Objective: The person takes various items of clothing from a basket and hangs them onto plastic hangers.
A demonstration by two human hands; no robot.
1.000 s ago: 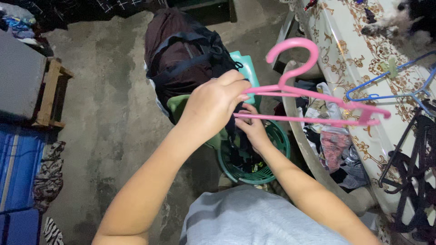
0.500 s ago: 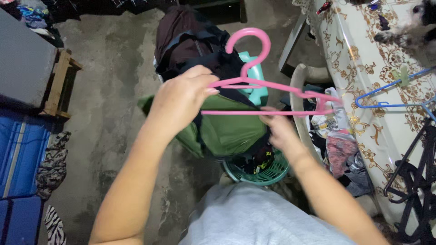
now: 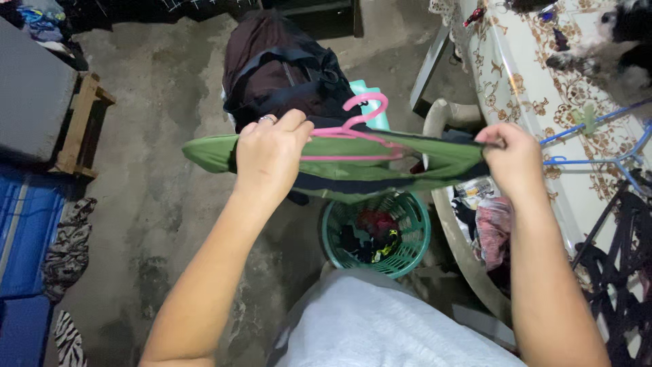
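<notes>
Above the teal laundry basket [image 3: 401, 234], the green garment [image 3: 353, 166] hangs stretched between both hands, a pink hanger [image 3: 353, 132] partly inside it. Her left hand [image 3: 268, 156] clamps one end with the hanger, her right hand [image 3: 513, 156] pinches the other.

hands: 2 — left hand [image 3: 270, 158], right hand [image 3: 514, 161]
pink hanger [image 3: 353, 129]: 1
green garment [image 3: 353, 166]: 1, stretched between both hands
blue hangers [image 3: 598, 139]: at least 2 on the worktop [image 3: 536, 88], overlap makes the count unsure
green laundry basket [image 3: 411, 221]: 1
dark bag [image 3: 278, 68]: 1
white plastic chair [image 3: 445, 115]: 1
ring [image 3: 266, 119]: 1
</notes>
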